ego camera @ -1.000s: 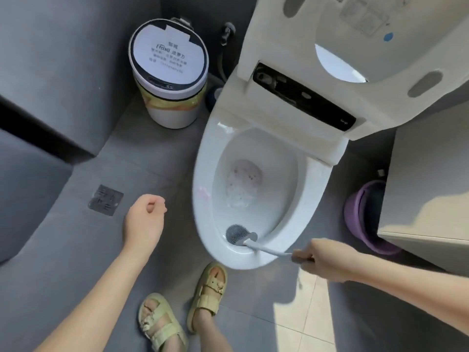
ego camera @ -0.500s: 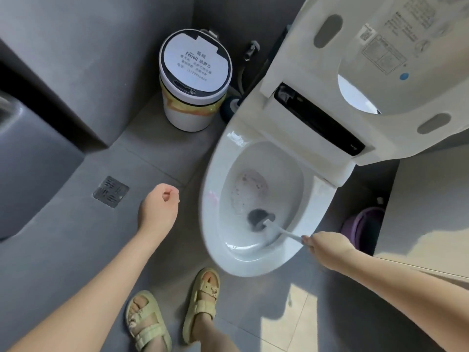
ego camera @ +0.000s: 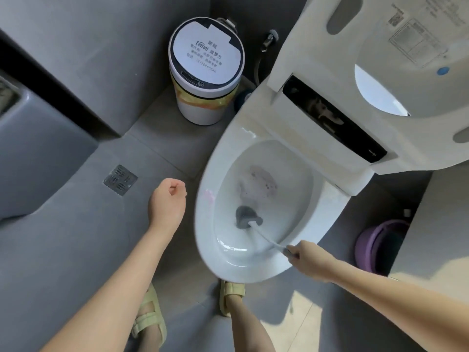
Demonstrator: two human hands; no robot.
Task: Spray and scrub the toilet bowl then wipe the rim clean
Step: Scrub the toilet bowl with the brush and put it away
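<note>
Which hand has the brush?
The right hand grips the toilet brush handle; the left hand is curled and empty beside the bowl.

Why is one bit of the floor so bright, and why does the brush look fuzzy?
Head view: sunlight lands on one patch of floor, the rest sits in shade; head view: the brush in the toilet bowl looks smeared, probably motion blur.
</note>
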